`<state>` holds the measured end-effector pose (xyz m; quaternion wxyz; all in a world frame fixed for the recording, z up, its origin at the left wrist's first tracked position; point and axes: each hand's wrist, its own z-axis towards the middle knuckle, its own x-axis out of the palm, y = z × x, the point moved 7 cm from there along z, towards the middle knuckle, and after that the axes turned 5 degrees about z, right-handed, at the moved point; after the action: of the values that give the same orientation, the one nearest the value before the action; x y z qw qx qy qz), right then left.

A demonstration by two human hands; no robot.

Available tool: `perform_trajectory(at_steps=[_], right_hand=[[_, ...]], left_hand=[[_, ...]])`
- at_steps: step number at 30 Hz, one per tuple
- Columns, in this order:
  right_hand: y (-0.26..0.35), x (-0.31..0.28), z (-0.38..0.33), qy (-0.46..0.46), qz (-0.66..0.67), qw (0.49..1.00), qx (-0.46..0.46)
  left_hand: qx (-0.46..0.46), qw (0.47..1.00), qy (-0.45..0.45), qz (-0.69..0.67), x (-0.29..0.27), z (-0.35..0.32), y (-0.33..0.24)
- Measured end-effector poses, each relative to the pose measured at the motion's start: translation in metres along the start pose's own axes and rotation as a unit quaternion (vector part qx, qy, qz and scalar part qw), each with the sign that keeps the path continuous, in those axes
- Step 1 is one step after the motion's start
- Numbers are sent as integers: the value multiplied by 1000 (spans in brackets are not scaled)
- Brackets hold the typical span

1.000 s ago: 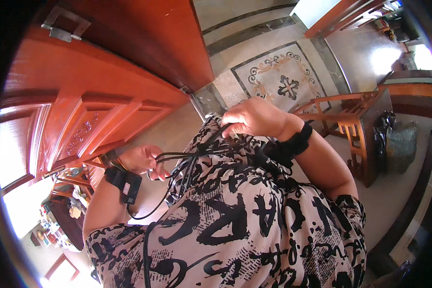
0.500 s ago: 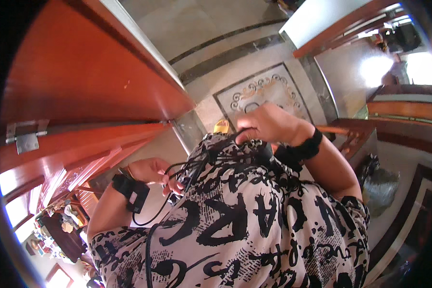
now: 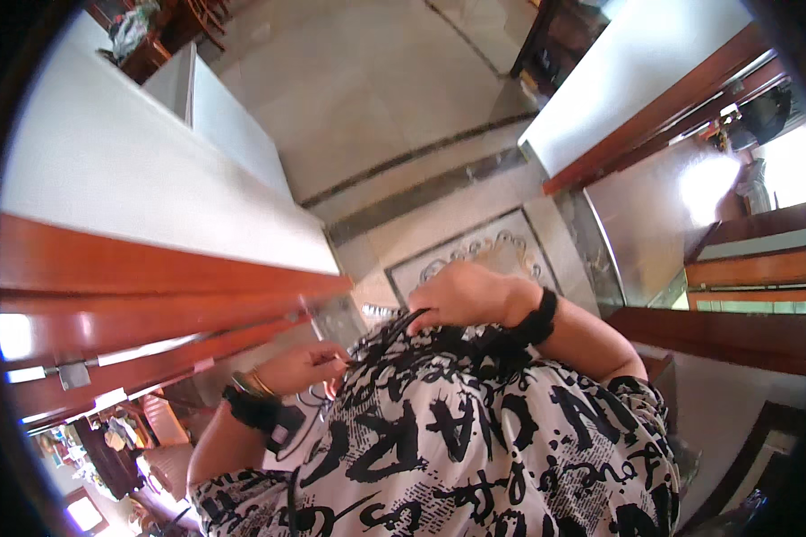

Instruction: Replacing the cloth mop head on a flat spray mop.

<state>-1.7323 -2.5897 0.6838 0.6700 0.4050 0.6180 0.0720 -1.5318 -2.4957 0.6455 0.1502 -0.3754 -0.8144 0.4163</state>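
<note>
My right hand (image 3: 470, 291) is closed in front of my patterned shirt (image 3: 457, 421), its fingers gripping a black cable (image 3: 412, 320). To the left and a little lower, my left hand (image 3: 300, 369) has its thumb and fingers pinched together on the cable near the shirt's edge. The black strands are hard to tell from the shirt's black print between the hands. A black band circles each wrist; a small dark box (image 3: 285, 424) hangs by the left one, and a gold-coloured bangle (image 3: 258, 383) sits above it.
A wooden door (image 3: 152, 273) and a white wall (image 3: 152, 170) stand close on my left. A white panel (image 3: 636, 80) with wooden trim is at the far right. Ahead lies a tiled floor (image 3: 367, 107) with a patterned inlay (image 3: 501, 246). Wooden furniture (image 3: 743, 340) stands to the right.
My view has shifted, with the door lower and the white wall now showing. My right hand has come lower and left, nearer the left hand; both still grip the cable.
</note>
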Motion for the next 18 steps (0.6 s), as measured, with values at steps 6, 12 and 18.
perform_trajectory(at_steps=[6, 12, 18], right_hand=[[-69, -94, 53, 33, 29, 993, -107], [-96, -154, 80, 86, 64, 989, -106], [-132, -186, 127, 145, 134, 972, -131]], left_hand=[[-9, 963, -133, 236, -56, 87, -105], [22, 977, -120, 175, -87, 108, -167], [47, 991, -124, 18, -134, 123, -166]])
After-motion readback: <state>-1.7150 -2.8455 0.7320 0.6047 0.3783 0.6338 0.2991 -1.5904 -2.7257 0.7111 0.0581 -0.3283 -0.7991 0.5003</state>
